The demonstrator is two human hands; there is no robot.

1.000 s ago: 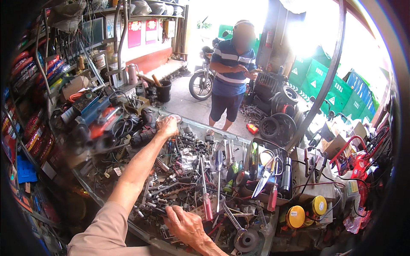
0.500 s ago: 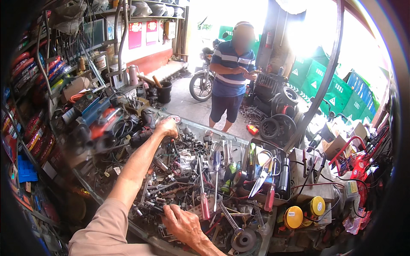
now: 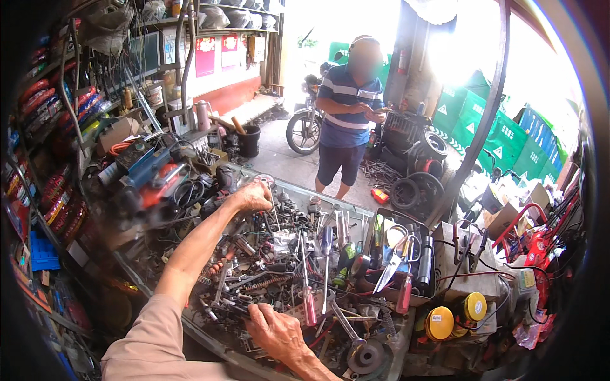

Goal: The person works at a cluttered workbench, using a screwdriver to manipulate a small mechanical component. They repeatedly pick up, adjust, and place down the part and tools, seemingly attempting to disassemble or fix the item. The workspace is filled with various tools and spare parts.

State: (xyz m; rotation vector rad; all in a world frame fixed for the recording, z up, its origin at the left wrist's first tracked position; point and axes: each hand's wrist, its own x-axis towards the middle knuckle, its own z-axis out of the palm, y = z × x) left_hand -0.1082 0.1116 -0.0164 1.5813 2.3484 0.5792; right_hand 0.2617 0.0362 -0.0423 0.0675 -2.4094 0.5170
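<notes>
My left hand (image 3: 254, 195) reaches to the far side of a table heaped with small metal parts (image 3: 267, 254). Its fingers are curled down, and a thin metal rod (image 3: 275, 213) shows beside them; what they grip is hidden. Nearer to me, my right hand (image 3: 277, 333) has bent fingers over dark parts at the near edge of the heap. I cannot make out what lies under its fingertips. To its right lie a red-handled screwdriver (image 3: 309, 306), a second screwdriver (image 3: 326, 244), a wrench (image 3: 345, 320) and a round metal disc (image 3: 365, 357).
A box (image 3: 416, 293) at the right holds scissors (image 3: 389, 270) and other tools. Yellow-lidded jars (image 3: 440, 324) stand beyond its corner. Across the table stands a person (image 3: 349, 108) near a motorcycle (image 3: 305, 130). Tyres (image 3: 416, 190) lie behind, and packed shelves (image 3: 51, 171) line the left.
My left hand has shifted slightly toward me and turned, its fingers now pointing further down at the parts. My right hand stays nearly in place. The whole view has moved a little.
</notes>
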